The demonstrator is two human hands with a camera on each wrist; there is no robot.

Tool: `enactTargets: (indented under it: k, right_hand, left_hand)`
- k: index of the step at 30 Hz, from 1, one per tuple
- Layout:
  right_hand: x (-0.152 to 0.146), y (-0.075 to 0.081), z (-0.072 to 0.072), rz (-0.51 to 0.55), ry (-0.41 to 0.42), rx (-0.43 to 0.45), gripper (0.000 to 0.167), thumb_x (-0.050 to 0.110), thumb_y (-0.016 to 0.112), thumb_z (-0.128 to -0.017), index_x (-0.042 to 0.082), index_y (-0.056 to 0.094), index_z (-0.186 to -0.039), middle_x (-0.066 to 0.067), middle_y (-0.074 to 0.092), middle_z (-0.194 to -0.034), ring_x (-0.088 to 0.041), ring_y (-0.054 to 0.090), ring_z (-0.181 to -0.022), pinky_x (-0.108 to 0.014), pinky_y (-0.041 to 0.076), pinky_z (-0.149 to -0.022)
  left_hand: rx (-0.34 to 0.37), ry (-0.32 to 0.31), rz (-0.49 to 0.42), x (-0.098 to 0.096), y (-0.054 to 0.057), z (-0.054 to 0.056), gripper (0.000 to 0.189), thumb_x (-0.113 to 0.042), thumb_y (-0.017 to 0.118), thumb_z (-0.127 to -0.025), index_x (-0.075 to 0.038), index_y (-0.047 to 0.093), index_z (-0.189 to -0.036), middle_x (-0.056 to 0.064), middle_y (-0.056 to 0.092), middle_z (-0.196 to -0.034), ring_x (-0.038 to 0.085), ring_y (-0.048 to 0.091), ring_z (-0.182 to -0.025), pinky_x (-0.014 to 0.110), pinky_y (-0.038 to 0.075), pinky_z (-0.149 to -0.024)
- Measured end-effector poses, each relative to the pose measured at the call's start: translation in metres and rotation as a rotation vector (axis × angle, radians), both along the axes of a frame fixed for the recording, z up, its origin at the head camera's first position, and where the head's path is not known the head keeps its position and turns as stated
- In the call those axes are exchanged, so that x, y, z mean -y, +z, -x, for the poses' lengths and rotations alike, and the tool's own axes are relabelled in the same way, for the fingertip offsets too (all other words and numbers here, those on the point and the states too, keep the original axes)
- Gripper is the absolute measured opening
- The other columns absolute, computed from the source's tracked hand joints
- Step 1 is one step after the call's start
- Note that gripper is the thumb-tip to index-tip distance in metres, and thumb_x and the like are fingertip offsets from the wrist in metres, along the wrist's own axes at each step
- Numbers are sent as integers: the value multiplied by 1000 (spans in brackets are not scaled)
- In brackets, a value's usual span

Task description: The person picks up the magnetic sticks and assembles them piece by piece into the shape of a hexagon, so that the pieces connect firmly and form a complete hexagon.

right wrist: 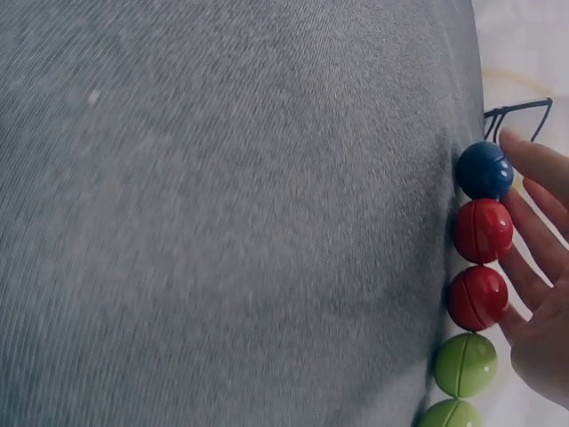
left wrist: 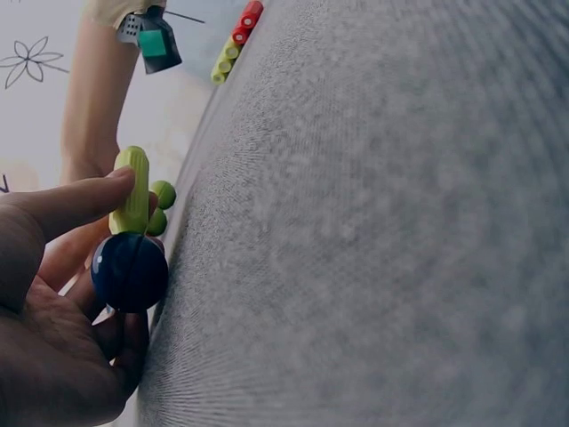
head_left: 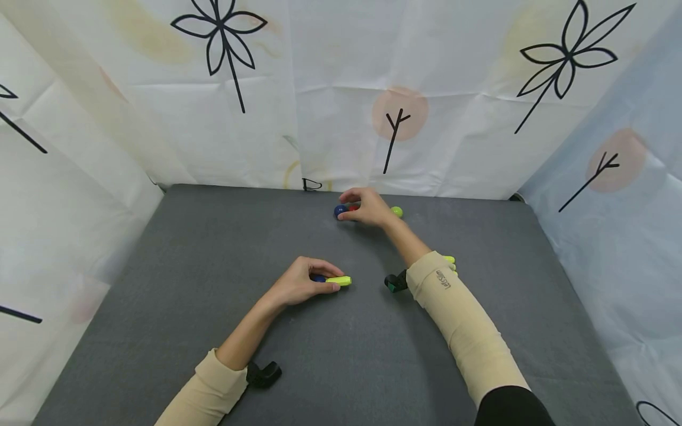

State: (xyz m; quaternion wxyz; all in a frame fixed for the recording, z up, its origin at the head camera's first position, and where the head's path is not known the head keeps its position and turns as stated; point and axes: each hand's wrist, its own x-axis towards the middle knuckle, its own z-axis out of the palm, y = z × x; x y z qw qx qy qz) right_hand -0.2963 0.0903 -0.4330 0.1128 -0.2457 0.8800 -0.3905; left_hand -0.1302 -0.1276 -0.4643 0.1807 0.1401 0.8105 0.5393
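- left hand (head_left: 305, 281) pinches a ribbed yellow-green stick (head_left: 341, 281) over the grey table (head_left: 224, 236); a dark blue ball (left wrist: 130, 274) sits at the stick's end.
- right hand (head_left: 369, 207) is at a second blue ball (right wrist: 482, 170) near the far edge; cannot tell whether it grips.
- red balls (right wrist: 483, 230) and green balls (right wrist: 465, 365) continue that row.
- red sticks (left wrist: 252, 13) lie beside other yellow-green sticks (left wrist: 227, 60).

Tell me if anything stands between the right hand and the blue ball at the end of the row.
Nothing visible does: the right hand has a fingertip right beside the blue ball. Whether the two touch is unclear.
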Motion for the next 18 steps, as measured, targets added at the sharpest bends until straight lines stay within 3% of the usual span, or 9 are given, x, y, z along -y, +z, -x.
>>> enactTargets:
  k: [10,18]
  right_hand:
    - [7,-6,4,-70,-19,-14,44,14,83,-97,0,69,-136,-19,73,-138,-35,68,-129,-49,51,-115]
    - [4,1,-5,30,-11,10,44,14,81,-99,-2,67,-138,-22,69,-140,-39,66,-135,-51,54,-114]
  left_hand:
    - [-3,0,-11,2,-2,1,23,-19,88,-93,-16,84,-116,5,83,-111,13,74,-98,36,57,-90]
    - [2,4,-15,2,-2,1,23,-18,87,-94,-16,84,-117,6,83,-112,14,74,-98,36,57,-90]
